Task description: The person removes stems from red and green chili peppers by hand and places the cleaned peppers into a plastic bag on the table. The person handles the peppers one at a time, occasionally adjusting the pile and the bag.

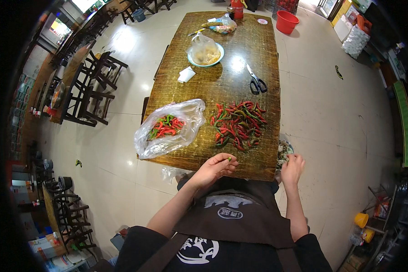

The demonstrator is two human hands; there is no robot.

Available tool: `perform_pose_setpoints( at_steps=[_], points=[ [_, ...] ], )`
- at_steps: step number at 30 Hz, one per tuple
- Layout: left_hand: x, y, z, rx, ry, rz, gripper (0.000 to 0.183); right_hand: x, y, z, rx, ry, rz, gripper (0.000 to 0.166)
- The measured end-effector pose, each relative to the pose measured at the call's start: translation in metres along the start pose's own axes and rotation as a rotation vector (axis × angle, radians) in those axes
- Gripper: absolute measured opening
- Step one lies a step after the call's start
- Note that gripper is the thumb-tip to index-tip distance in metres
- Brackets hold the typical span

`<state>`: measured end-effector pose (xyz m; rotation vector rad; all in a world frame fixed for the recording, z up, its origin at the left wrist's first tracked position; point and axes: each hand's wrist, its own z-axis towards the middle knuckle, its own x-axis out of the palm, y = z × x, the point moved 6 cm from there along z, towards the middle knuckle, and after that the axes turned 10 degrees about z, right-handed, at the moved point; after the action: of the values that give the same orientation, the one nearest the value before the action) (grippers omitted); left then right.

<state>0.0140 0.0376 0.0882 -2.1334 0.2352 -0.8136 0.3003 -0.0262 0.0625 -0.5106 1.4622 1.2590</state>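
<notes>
My left hand [217, 168] is at the near edge of the wooden table, its fingers curled on a small green chili pepper [229, 159]. Off the table's right corner is my right hand [293, 166], above a bowl [284, 151] of scraps that stands lower down; its fingers are bent, and whether they hold anything cannot be seen. A loose pile of red and green chili peppers [239, 124] lies on the table in front of my hands. To its left an open clear plastic bag [190, 117] holds more chili peppers [167, 127]. Black-handled scissors [256, 83] lie beyond the pile, blades pointing away.
Farther up the wooden table [176, 85] are folded white paper [186, 74], a rimmed bowl [221, 60] with a plastic bag of food, and another bag [226, 25]. A red bucket [287, 22] stands on the floor at the right. Dark stools [100, 71] and another table are at the left.
</notes>
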Motion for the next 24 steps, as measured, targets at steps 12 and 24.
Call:
perform_pose_setpoints(
  at_steps=[12, 24],
  points=[
    [-0.048, 0.035, -0.025, -0.038, -0.030, -0.170, 0.008, 0.120, 0.193, -0.001, -0.672, 0.402, 0.365, 0.019],
    [-0.096, 0.088, -0.045, -0.159, -0.484, -0.303, 0.011, 0.150, 0.190, 0.025, -0.652, 0.489, 0.465, 0.020]
  ],
)
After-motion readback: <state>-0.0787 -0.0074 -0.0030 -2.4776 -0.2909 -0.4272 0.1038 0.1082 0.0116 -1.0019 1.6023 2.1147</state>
